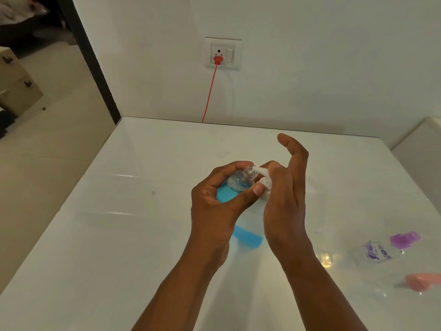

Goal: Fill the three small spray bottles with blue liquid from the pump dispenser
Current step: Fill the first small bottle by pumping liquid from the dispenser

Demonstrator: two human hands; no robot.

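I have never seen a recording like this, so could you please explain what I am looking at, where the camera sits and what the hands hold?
There is no machine here: one camera on a person's head looks down at their two bare hands over a white table. The left hand grips a small clear bottle with its mouth at the nozzle of the pump dispenser, which holds blue liquid. The right hand rests on the white pump head. At the right lie a purple cap, a flowered clear bottle and something pink, blurred.
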